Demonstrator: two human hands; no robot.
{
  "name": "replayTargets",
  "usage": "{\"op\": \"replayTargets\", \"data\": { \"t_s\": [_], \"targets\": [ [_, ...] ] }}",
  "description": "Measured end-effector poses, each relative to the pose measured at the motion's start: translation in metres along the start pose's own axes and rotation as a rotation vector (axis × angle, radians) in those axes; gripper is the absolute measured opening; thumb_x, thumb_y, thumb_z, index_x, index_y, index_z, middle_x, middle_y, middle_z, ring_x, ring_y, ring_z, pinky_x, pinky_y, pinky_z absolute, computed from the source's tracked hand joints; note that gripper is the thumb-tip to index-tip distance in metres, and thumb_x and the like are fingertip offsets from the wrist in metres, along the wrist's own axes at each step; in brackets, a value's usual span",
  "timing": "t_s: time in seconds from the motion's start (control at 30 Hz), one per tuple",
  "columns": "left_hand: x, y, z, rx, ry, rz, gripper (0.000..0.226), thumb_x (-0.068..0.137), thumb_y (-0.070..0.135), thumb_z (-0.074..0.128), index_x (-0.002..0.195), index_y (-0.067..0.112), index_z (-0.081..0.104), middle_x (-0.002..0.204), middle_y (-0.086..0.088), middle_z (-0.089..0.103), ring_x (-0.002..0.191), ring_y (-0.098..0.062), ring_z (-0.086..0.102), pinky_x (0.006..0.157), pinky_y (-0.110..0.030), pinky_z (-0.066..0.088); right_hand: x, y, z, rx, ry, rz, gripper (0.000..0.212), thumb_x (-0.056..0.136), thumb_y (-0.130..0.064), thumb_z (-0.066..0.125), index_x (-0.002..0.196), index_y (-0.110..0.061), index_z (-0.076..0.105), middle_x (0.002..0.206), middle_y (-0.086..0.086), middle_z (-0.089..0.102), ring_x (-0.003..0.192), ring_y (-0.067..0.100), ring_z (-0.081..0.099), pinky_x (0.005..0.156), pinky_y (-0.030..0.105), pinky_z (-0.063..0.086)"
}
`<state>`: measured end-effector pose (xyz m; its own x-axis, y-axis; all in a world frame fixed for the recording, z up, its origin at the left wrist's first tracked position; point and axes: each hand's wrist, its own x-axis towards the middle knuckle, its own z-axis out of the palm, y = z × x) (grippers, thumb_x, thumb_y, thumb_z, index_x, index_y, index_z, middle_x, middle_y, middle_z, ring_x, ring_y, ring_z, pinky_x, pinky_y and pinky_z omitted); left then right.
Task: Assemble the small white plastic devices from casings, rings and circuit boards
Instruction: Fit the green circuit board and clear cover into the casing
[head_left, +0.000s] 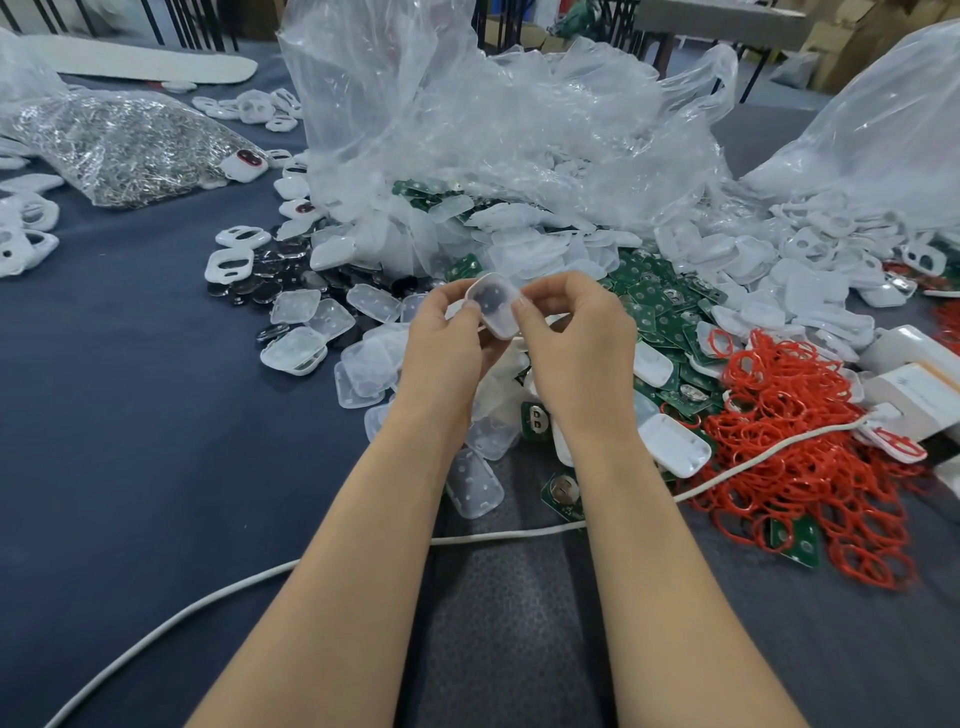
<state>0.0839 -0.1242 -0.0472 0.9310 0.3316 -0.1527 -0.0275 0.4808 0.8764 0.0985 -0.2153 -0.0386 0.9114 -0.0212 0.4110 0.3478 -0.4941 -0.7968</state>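
translucent white casing (492, 306) held up above the parts pile, left hand (447, 338) pinching its left edge, right hand (576, 338) pinching its right edge, fingers curled, green circuit boards (654, 306) and red rings (789, 447) to the right, white cable (208, 603) across blue table (130, 415)

A white cable (498, 535) snakes across a blue-grey counter (130, 415). Behind lie crumpled clear plastic bags (467, 130). At far left sits a bag of silvery metal bits (124, 145).
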Motion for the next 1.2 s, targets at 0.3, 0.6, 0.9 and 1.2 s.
{"op": "replayTargets", "data": {
  "t_s": [0.3,0.6,0.9,1.2],
  "targets": [
    [0.002,0.0,-0.001,0.004,0.02,-0.004,0.02,0.1,0.005,0.04,0.097,0.015,0.057,0.099,-0.01,0.065,0.08,-0.017,0.064,0.075,-0.028,0.056,0.008,0.001,-0.009,0.33,-0.07,0.22,0.012,0.087,-0.008,0.064,0.094,-0.018,0.065,0.082,-0.006,0.065,0.072,0.005,0.059,0.058,0.012,0.046],
    [0.004,0.006,-0.006,0.008,0.007,-0.034,0.02,0.099,0.003,0.043,0.094,0.013,0.06,0.093,-0.008,0.068,0.075,-0.016,0.067,0.059,-0.02,0.055,0.016,0.009,-0.028,0.476,-0.163,0.169,0.031,0.089,0.009,0.05,0.096,-0.019,0.061,0.087,-0.003,0.059,0.067,-0.002,0.064,0.064,0.014,0.05],
    [-0.003,0.01,-0.006,0.18,-0.127,-0.124,0.027,0.099,0.001,0.039,0.09,0.015,0.061,0.093,-0.007,0.067,0.077,-0.019,0.065,0.061,-0.025,0.059,0.018,0.009,-0.037,0.408,-0.173,0.024,0.031,0.085,0.009,0.053,0.089,-0.021,0.062,0.073,-0.012,0.071,0.081,0.002,0.067,0.077,0.02,0.051],
    [-0.006,0.01,-0.007,0.258,-0.245,-0.159,0.028,0.098,0.0,0.039,0.089,0.014,0.062,0.089,-0.011,0.068,0.068,-0.017,0.068,0.063,-0.025,0.058,0.016,0.006,-0.034,0.234,-0.324,-0.044,0.031,0.089,0.005,0.05,0.088,-0.024,0.06,0.082,-0.005,0.07,0.088,0.007,0.065,0.081,0.019,0.047]
  ]
}}
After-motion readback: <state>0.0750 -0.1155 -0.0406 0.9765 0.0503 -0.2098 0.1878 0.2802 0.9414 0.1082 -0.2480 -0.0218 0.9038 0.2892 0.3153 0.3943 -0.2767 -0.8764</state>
